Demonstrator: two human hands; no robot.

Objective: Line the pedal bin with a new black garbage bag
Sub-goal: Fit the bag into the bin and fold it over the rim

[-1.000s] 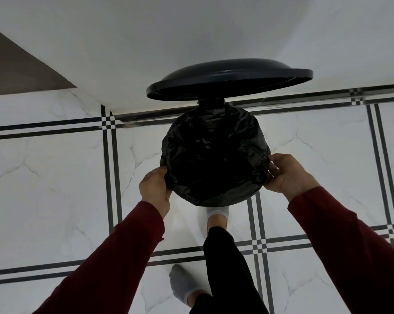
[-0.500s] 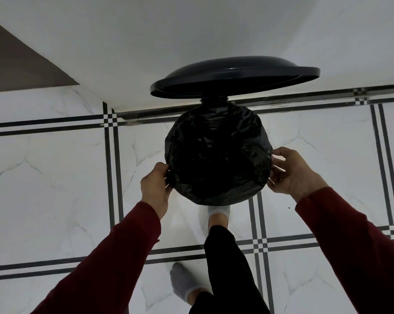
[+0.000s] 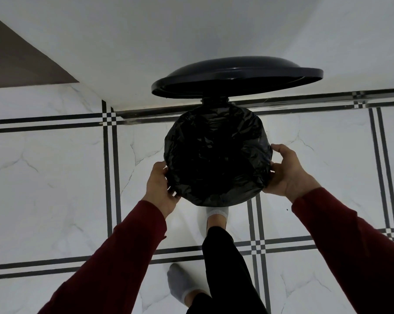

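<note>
Both hands have slid nearer along the rim since half a second ago, and the right hand [image 3: 286,171], which then had its fingers spread loose beside the bin, now presses against the bag [image 3: 216,155]. That bag is black and crinkled, lies draped over the bin's [image 3: 248,198] round mouth, and hides the rim all the way round; its folded-over edge hangs down the outside.

On the near left side, the left hand [image 3: 161,189] cups the bin, thumb up at the bag's edge and fingers [image 3: 171,192] curled under the overhang, touching the plastic. Whether they pinch the film or only press it to the wall cannot be told, since the fingertips sit in shadow. On the near right side, the right hand wraps the bin with its thumb [image 3: 280,147] lying along the top edge and its other fingers tucked below and out of sight behind the bag. Both hands are closed about the bag-covered rim, with the bag between them and slightly farther than the knuckles.

Above, the lid [image 3: 237,75] stands raised on its hinge at the far side, near the wall [image 3: 191,30]. Just nearer than the bin, a socked foot [image 3: 216,215] sits at its base; the pedal itself is hidden. A second foot [image 3: 180,284] rests on the tiled floor [image 3: 55,177] nearer still. Dark red sleeves [image 3: 123,257] cover both arms.
</note>
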